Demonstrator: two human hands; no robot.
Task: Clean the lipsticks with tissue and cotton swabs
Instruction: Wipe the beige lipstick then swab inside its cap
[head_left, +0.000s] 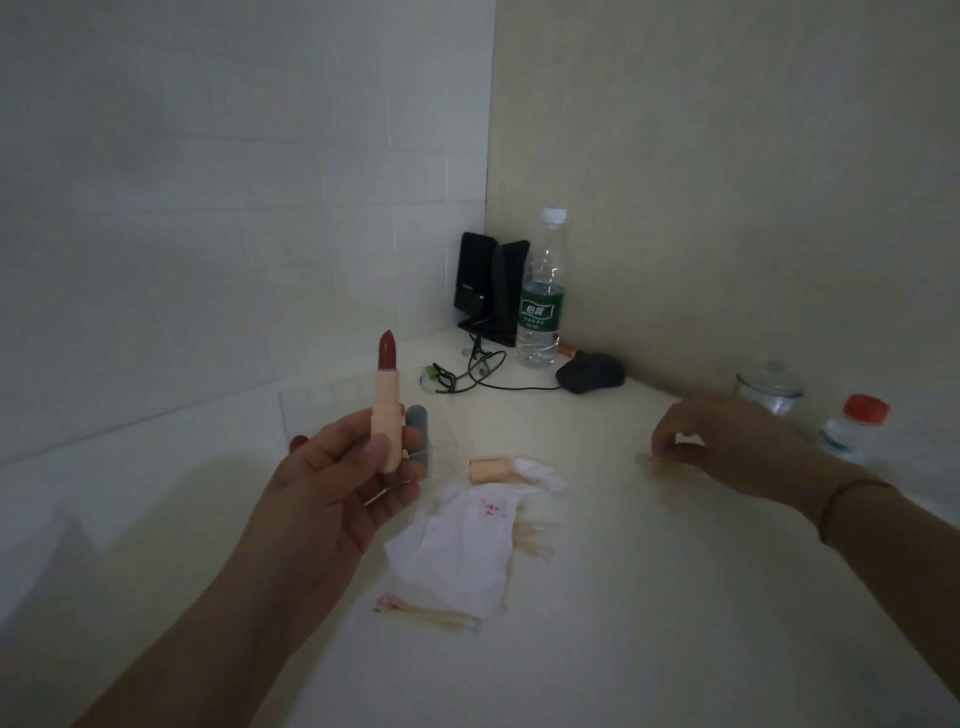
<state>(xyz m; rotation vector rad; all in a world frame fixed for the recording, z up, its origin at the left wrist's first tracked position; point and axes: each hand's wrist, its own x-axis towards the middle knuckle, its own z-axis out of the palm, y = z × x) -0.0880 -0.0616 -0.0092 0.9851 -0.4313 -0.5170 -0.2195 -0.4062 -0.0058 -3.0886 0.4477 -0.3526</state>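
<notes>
Seemingly mid-clean: from the head view, the left hand (343, 467) grips the lipstick (387, 402) by its pale tube, upright, long axis vertical, red tip pointing up, left of the stained tissue (457, 551) and its cap (488, 470). The right hand (727, 441), far right, has fingers curled low over the table (675, 597); whether it pinches a cotton swab I cannot tell. Next probably calls for bringing a swab to the tip; used swabs (431, 613) lie near.
</notes>
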